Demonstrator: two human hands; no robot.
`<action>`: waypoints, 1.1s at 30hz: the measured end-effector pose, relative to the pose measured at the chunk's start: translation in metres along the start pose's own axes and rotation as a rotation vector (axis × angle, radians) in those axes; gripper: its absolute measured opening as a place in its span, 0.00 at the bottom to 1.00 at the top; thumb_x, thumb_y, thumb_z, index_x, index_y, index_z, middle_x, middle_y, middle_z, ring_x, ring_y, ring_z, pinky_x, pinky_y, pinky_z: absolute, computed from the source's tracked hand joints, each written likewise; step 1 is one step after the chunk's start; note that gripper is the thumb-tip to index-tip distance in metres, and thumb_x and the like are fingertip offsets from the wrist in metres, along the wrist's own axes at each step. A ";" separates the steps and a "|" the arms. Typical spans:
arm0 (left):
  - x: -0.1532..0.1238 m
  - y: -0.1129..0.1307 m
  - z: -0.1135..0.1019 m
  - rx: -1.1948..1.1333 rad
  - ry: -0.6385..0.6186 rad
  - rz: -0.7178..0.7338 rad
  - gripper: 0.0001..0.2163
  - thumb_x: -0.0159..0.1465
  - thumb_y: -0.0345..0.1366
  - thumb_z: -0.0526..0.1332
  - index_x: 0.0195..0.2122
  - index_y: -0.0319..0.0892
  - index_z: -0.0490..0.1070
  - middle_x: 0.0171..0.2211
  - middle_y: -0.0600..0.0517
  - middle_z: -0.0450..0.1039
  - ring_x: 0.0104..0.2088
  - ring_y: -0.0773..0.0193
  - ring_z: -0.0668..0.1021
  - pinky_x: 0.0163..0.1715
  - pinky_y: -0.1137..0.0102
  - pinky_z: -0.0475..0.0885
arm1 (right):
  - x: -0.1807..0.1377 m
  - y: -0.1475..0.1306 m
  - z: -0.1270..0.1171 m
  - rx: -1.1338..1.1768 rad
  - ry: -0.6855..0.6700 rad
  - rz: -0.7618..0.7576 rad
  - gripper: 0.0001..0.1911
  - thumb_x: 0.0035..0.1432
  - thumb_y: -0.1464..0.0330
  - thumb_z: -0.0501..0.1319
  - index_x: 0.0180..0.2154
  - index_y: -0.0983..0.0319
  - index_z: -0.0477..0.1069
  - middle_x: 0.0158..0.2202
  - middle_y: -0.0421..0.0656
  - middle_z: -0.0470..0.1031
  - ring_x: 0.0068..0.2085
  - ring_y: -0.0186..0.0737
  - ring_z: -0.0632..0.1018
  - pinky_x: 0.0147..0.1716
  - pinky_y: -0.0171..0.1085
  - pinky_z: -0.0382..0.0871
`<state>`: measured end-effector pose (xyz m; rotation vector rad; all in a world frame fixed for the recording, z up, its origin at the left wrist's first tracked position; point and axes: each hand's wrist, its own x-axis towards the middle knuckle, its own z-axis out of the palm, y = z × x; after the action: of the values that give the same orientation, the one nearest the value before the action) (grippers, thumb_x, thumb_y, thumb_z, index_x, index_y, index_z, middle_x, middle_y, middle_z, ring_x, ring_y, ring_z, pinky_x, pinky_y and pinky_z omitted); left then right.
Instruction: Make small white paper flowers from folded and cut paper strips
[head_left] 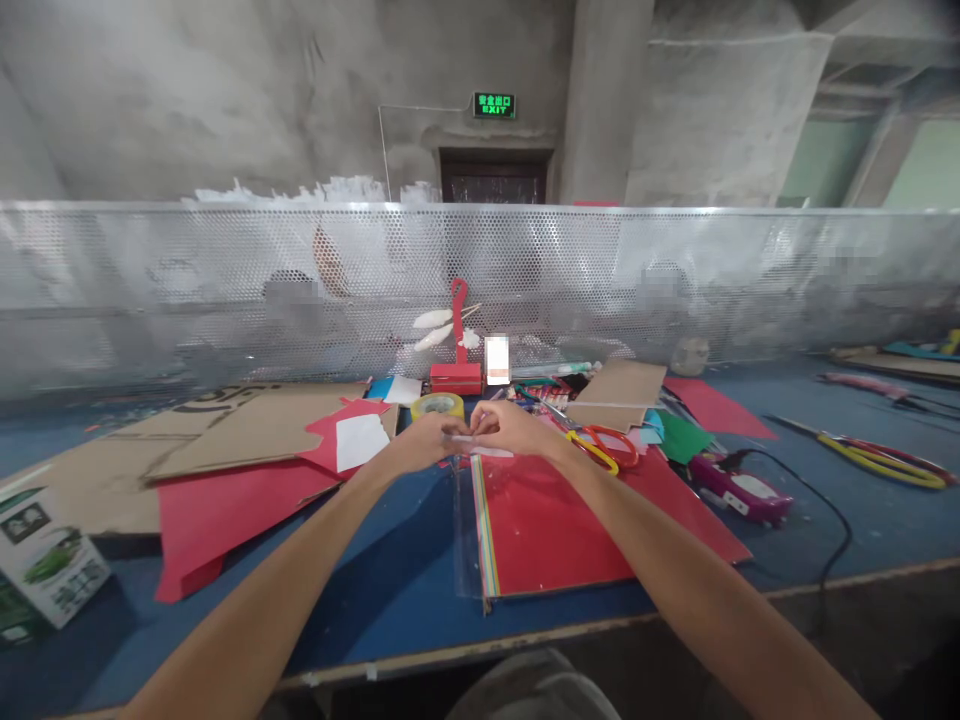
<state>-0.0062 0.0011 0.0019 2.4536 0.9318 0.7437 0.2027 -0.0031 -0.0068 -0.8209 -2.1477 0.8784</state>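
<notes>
In the head view, the hardest thing to read is a small pale scrap (471, 440) between the two hands. It is mostly covered by fingertips, and I cannot tell whether it is paper or tape. The left hand (426, 441) and the right hand (513, 428) meet at the middle of the blue table (390, 585). The fingers of both are curled in and the tips are pinched on the scrap, which is held just over the far end of a clear sleeve (463, 540).

The perforated metal screen (675, 270) runs across at twelve o'clock, and the shapes behind it are blurred past telling. At eight o'clock a printed box (45, 555) is cut off by the left edge of the picture; its contents do not show. At three o'clock, yellow-handled tools (877, 462) lie well apart from the hands, too small to name.

The clear sleeve at six o'clock from the hands holds a stack of coloured sheets, with a red sheet (562, 520) on top and striped edges showing along its left side.

At eleven o'clock, just beside the left hand, lies a yellow tape roll (437, 405). A red stand (457, 372) with white feathers is at twelve, against the screen. Scissors (604, 447) with red and yellow handles lie at three o'clock near the right hand. A purple glue gun (739, 488) is at four o'clock, with its black cord trailing off the table edge. Cardboard (255, 425) and red paper (225, 510) spread out at nine o'clock.
</notes>
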 end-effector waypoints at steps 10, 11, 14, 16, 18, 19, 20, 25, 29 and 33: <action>-0.001 0.001 -0.004 -0.168 -0.054 -0.081 0.05 0.54 0.35 0.64 0.24 0.41 0.74 0.23 0.53 0.68 0.24 0.67 0.68 0.26 0.73 0.62 | -0.007 -0.008 0.001 -0.216 -0.145 -0.137 0.18 0.51 0.64 0.68 0.41 0.60 0.64 0.32 0.37 0.68 0.31 0.34 0.69 0.31 0.31 0.61; 0.000 -0.002 -0.003 -0.196 -0.062 -0.082 0.04 0.53 0.35 0.64 0.25 0.40 0.74 0.23 0.53 0.68 0.25 0.67 0.68 0.26 0.73 0.62 | -0.008 -0.010 0.003 -0.278 -0.153 -0.150 0.19 0.50 0.66 0.68 0.42 0.59 0.64 0.32 0.36 0.68 0.31 0.34 0.68 0.30 0.31 0.59; 0.001 -0.009 0.000 -0.238 -0.080 -0.093 0.04 0.54 0.35 0.64 0.27 0.40 0.75 0.23 0.54 0.68 0.25 0.68 0.67 0.26 0.75 0.62 | -0.007 -0.013 0.006 -0.407 -0.130 -0.190 0.15 0.52 0.72 0.64 0.41 0.60 0.64 0.33 0.37 0.69 0.30 0.34 0.67 0.30 0.31 0.57; 0.000 -0.010 0.000 -0.237 -0.089 -0.102 0.06 0.55 0.36 0.64 0.28 0.39 0.76 0.22 0.55 0.67 0.24 0.69 0.66 0.25 0.75 0.60 | -0.005 -0.011 0.006 -0.452 -0.098 -0.216 0.12 0.53 0.75 0.61 0.40 0.60 0.65 0.33 0.38 0.70 0.31 0.35 0.68 0.31 0.31 0.56; -0.001 -0.010 0.000 -0.229 -0.102 -0.113 0.07 0.55 0.38 0.64 0.28 0.39 0.76 0.21 0.55 0.67 0.23 0.69 0.66 0.23 0.75 0.58 | -0.004 -0.009 0.004 -0.482 -0.072 -0.231 0.12 0.51 0.76 0.60 0.39 0.61 0.67 0.34 0.39 0.71 0.32 0.35 0.69 0.31 0.31 0.56; -0.001 -0.009 0.000 -0.226 -0.105 -0.121 0.08 0.55 0.38 0.64 0.28 0.39 0.76 0.21 0.55 0.67 0.23 0.69 0.65 0.23 0.75 0.58 | -0.004 -0.008 0.003 -0.495 -0.064 -0.238 0.12 0.50 0.77 0.60 0.38 0.61 0.68 0.34 0.40 0.72 0.32 0.36 0.69 0.31 0.32 0.57; -0.001 -0.009 0.000 -0.223 -0.105 -0.129 0.08 0.55 0.38 0.64 0.27 0.39 0.76 0.21 0.55 0.67 0.22 0.69 0.66 0.23 0.75 0.58 | -0.004 -0.007 0.001 -0.506 -0.059 -0.247 0.13 0.49 0.78 0.60 0.38 0.62 0.69 0.34 0.40 0.72 0.33 0.36 0.70 0.32 0.32 0.58; -0.001 -0.009 0.002 -0.221 -0.099 -0.146 0.07 0.54 0.39 0.65 0.26 0.40 0.76 0.22 0.54 0.70 0.23 0.67 0.68 0.23 0.74 0.60 | -0.005 -0.010 -0.006 -0.537 -0.069 -0.265 0.11 0.52 0.79 0.60 0.37 0.63 0.73 0.38 0.44 0.75 0.39 0.40 0.73 0.40 0.35 0.62; -0.001 -0.013 0.004 -0.193 -0.125 -0.126 0.10 0.56 0.42 0.65 0.27 0.40 0.77 0.22 0.54 0.71 0.23 0.67 0.69 0.23 0.74 0.60 | -0.005 -0.009 -0.008 -0.538 -0.042 -0.292 0.08 0.56 0.76 0.60 0.37 0.62 0.76 0.40 0.47 0.75 0.42 0.43 0.73 0.44 0.39 0.64; -0.001 -0.016 0.005 -0.184 -0.134 -0.091 0.10 0.57 0.43 0.65 0.26 0.40 0.77 0.21 0.54 0.69 0.22 0.68 0.67 0.21 0.74 0.58 | -0.004 -0.007 -0.007 -0.416 0.005 -0.285 0.07 0.58 0.72 0.59 0.34 0.63 0.77 0.37 0.45 0.74 0.35 0.38 0.73 0.36 0.35 0.64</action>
<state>-0.0113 0.0101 -0.0108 2.2554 0.8767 0.5979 0.2081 -0.0079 0.0013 -0.6817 -2.4045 0.2873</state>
